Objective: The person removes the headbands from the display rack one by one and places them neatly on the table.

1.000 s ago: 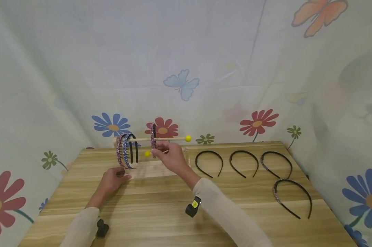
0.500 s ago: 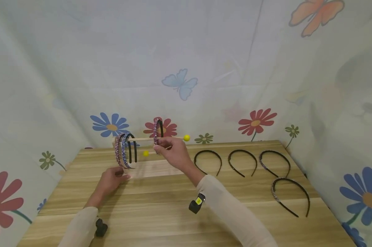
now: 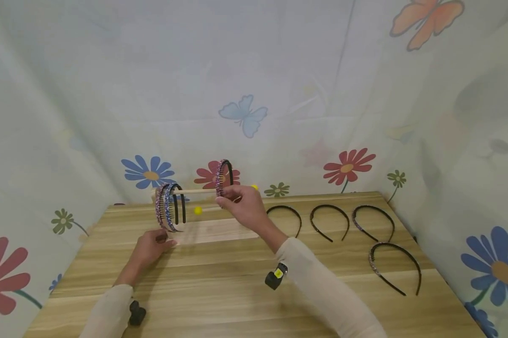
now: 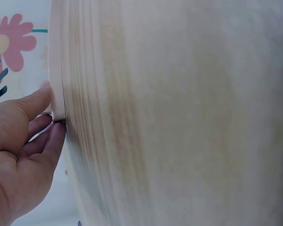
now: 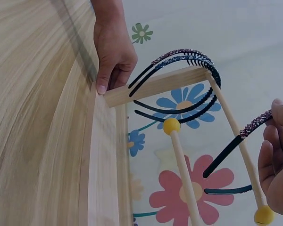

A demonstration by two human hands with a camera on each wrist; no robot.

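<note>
Headband point(image 3: 223, 177) handling takes place at the far left of the desk point(image 3: 220, 291), where a wooden rack point(image 3: 213, 231) carries two dowels with yellow ball tips. The right hand point(image 3: 243, 206) pinches a pink-beaded headband with its fingers point(image 5: 273, 155) curled round the band; the band straddles the upper dowel point(image 3: 196, 191) about midway along, upright, near the yellow ball point(image 5: 263, 215) at the free end. The left hand point(image 3: 150, 249) rests on the near left corner of the rack base, fingers straight and together, pressing against its edge point(image 4: 56, 101). Three headbands point(image 3: 169, 213) hang together at the post end of the upper dowel, well apart from the held one. Four loose headbands point(image 3: 351, 230) lie flat on the right half of the desk. Judged risks: the held band sits close to the free end, so a sideways pull from the right hand could carry it over the ball and off the dowel. Its comb teeth could also snag on the dowel and jerk the rack. The rack looks light; if the left hand lifts, a tug on the dowel could tip or slide the base and shake off the hung bands. The lower dowel point(image 5: 181, 174) is just beside the held band's legs and could catch them.
</note>
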